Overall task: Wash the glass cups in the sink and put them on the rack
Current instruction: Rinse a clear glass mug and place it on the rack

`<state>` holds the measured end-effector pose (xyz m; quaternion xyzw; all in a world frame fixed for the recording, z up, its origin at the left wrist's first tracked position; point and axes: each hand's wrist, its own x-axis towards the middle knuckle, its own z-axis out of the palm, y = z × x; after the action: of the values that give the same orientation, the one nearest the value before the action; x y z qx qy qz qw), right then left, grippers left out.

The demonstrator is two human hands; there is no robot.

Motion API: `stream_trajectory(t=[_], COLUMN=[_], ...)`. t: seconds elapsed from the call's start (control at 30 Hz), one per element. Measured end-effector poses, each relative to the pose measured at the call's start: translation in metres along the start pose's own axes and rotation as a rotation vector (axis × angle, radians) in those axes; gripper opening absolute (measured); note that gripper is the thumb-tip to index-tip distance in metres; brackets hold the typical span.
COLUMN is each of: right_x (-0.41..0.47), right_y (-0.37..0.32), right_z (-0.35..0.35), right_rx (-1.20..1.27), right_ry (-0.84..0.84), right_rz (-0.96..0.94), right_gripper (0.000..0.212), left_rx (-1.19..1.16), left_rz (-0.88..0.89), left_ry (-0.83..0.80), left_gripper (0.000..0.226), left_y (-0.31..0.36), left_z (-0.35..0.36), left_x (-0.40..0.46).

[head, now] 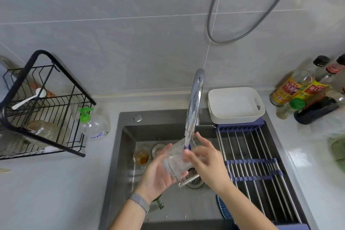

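Glass cup (pixel 176 160) under tap (pixel 194 106), gripped by left hand (pixel 158 173) and right hand (pixel 205 157); water inside, can't tell how much. Second cup (pixel 141 157) in sink (pixel 128 136), brown dregs in it.

A grey countertop (pixel 46 183) is seen carrying a black wire dish rack (pixel 43 110), a green-pump soap bottle (pixel 94 125), a white tub (pixel 235 104) and sauce bottles (pixel 306 91).

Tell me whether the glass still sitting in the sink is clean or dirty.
Dirty. The glass cup standing upright on the sink floor holds brownish residue.
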<state>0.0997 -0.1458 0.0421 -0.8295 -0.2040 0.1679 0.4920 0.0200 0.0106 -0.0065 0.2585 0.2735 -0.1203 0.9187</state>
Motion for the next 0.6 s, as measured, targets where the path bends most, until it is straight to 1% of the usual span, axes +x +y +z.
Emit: stream_trajectory(t=[0.03,0.07,0.1,0.13,0.2,0.23,0.3,0.37,0.43,0.5,0.57,0.6], right_x=[-0.002,-0.005,-0.007,-0.01,-0.013,-0.013,-0.011,-0.01,-0.009,-0.008,-0.003,0.0], right_y=[-0.001,-0.002,-0.004,-0.005,-0.002,0.0,0.003,0.009,0.021,0.034,0.038,0.035], right_z=[0.004,0.01,0.016,0.021,0.027,0.025,0.014,-0.001,-0.012,-0.016,-0.018,-0.018], right_rx=[0.03,0.03,-0.008,-0.085,-0.237,-0.271,-0.3,-0.343,-0.405,-0.458,-0.526,-0.563], right_ry=[0.036,0.063,0.071,0.069,0.058,0.045,-0.041,-0.17,-0.262,-0.295,-0.353,-0.389], right_rz=[0.055,0.074,0.063,0.004,-0.224,-0.322,-0.452,-0.556,-0.647,-0.689,-0.724,-0.73], right_gripper=[0.026,0.026,0.027,0.029,0.032,0.03,0.026,0.032,0.039,0.04,0.03,0.025], left_rx=[-0.022,0.017,0.078,0.134,0.168,0.158,0.148,0.119,0.117,0.185,0.254,0.278], left_rz=[-0.013,-0.01,0.0,0.001,0.005,-0.003,-0.054,-0.078,-0.11,-0.137,-0.172,-0.203], left_ry=[0.045,0.093,0.139,0.186,0.24,0.241,0.27,0.253,0.197,0.185,0.185,0.181], left_gripper=[0.067,0.061,0.06,0.062,0.057,0.053,0.055,0.063,0.055,0.047,0.046,0.05], left_y=[-0.004,-0.006,-0.006,-0.005,-0.001,0.002,0.007,0.012,0.018,0.022,0.021,0.02], left_z=[0.0,0.006,0.009,0.012,0.014,0.012,0.009,0.004,0.003,0.004,0.004,0.005], left_x=[0.001,0.002,0.004,0.005,0.008,0.009,0.011,0.012,0.009,0.006,0.003,0.003])
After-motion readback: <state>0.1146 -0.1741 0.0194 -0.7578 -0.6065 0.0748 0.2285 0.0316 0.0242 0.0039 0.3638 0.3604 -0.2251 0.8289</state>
